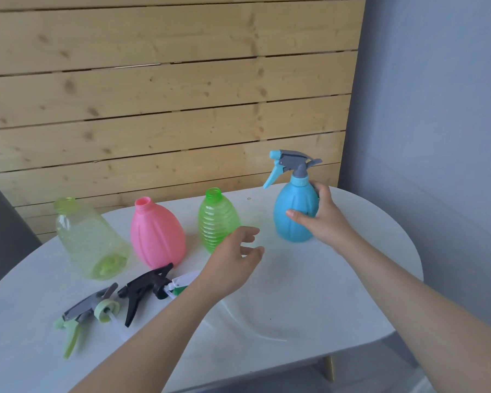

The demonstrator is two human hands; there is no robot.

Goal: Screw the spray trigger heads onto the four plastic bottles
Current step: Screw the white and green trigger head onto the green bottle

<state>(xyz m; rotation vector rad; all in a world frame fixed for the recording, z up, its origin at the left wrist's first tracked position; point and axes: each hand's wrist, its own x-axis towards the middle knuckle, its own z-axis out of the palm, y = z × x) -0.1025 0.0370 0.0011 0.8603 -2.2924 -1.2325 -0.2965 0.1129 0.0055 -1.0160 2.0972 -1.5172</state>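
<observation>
A blue bottle (294, 214) stands upright at the right of the white table (295, 302), with a blue and grey trigger head (291, 164) on its neck. My right hand (321, 219) is wrapped around its right side. My left hand (233, 259) hovers open in front of the ribbed green bottle (216, 217), holding nothing. The pink bottle (156, 234) and the pale yellow-green bottle (88, 239) stand to the left, both with open necks. Three loose trigger heads lie at the front left: a grey and light green one (85, 313), a black one (145, 287), and a white and green one (182, 282), partly hidden by my left wrist.
A wooden slat wall rises right behind the table. A grey wall (437, 109) is on the right. A thin clear dip tube (250, 330) curves across the table under my left forearm. The table's rounded front edge runs low in view.
</observation>
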